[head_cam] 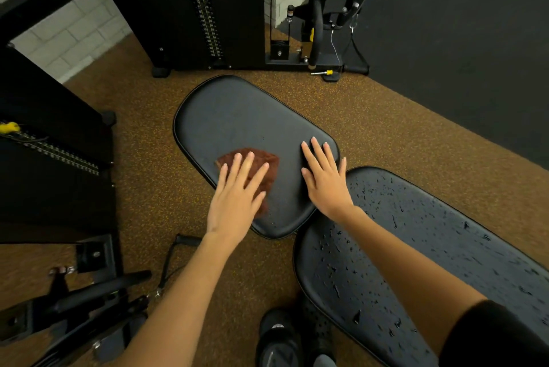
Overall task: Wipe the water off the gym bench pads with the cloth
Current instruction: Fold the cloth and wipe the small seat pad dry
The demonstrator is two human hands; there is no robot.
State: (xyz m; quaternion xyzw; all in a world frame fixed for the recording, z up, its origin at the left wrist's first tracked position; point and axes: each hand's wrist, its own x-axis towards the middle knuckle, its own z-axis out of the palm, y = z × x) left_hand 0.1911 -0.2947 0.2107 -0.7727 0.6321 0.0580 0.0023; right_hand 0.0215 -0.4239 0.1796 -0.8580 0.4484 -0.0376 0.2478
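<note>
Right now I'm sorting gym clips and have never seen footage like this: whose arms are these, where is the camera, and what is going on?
There is one picture, from a camera worn on a person's head, looking down at their own bare arms. The left hand presses flat on a brown cloth lying on the smaller bench pad, which looks mostly dry. The right hand rests open on that pad's edge and holds nothing. The longer pad nearer the person is covered in water drops. Weight machines stand behind on a speckled floor.

Two pads (237, 117) (430, 248), one cloth (261, 164), two hands (237, 200) (323, 179).
</note>
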